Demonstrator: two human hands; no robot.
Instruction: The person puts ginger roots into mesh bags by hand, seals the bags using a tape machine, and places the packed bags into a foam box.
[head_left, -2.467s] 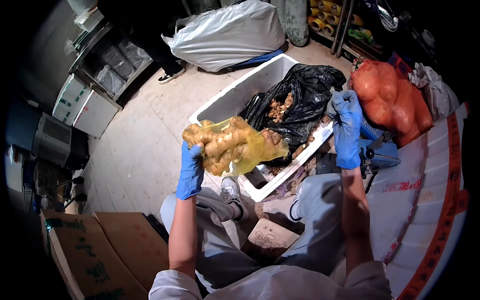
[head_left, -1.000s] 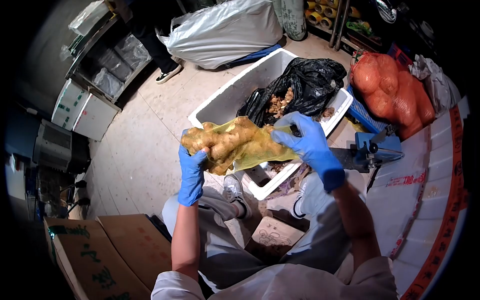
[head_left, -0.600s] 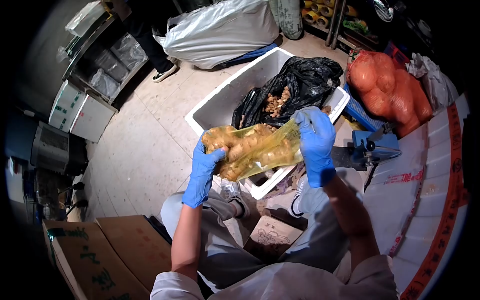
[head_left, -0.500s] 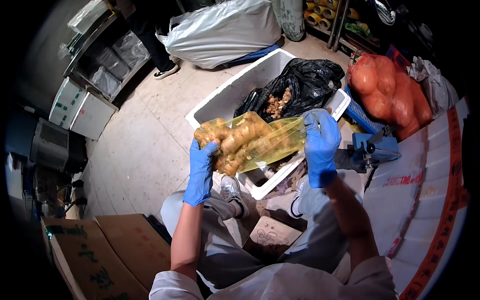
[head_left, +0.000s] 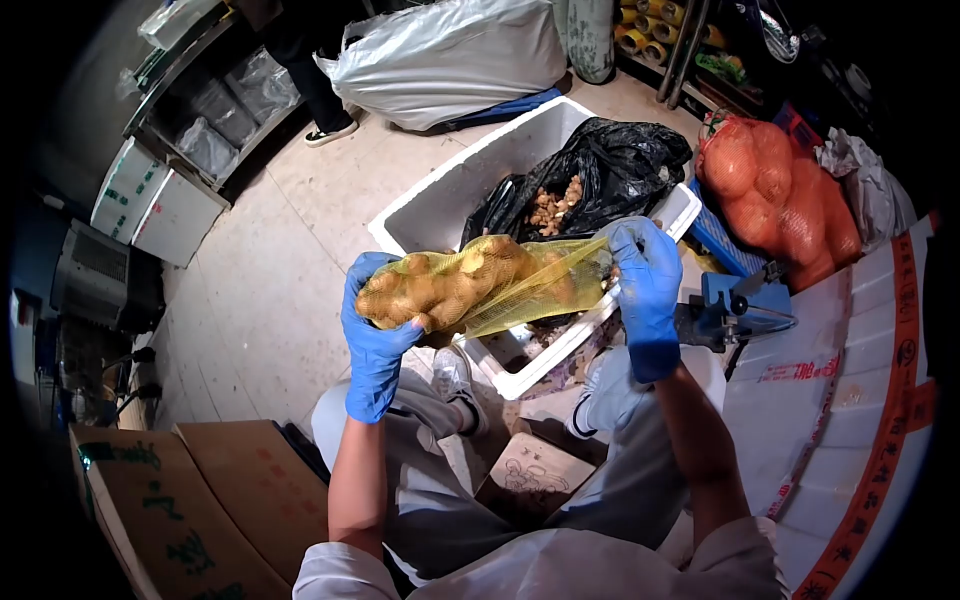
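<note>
A yellow mesh bag (head_left: 480, 285) of ginger-like roots is stretched sideways between my hands. My left hand (head_left: 377, 335), in a blue glove, wraps round its full, lumpy left end, thumb in front. The gathered right end is pinched in my gloved right hand (head_left: 645, 295). Beneath and beyond the bag stands a white foam box (head_left: 425, 205). Inside it, a black plastic bag (head_left: 625, 165) lies open around small brown root pieces (head_left: 555, 207).
Right of the box are red net sacks (head_left: 775, 190) and a blue metal device (head_left: 745, 305). Cardboard boxes (head_left: 200, 510) stand at lower left, a white sack (head_left: 450, 65) at the back. Another person's shoe (head_left: 331, 133) shows at upper left. A small wooden stool (head_left: 535, 470) sits between my legs.
My right hand, away from the bag at first, has taken hold of its right end. My left hand has moved left and now wraps further round the roots, and the bag lies more level.
</note>
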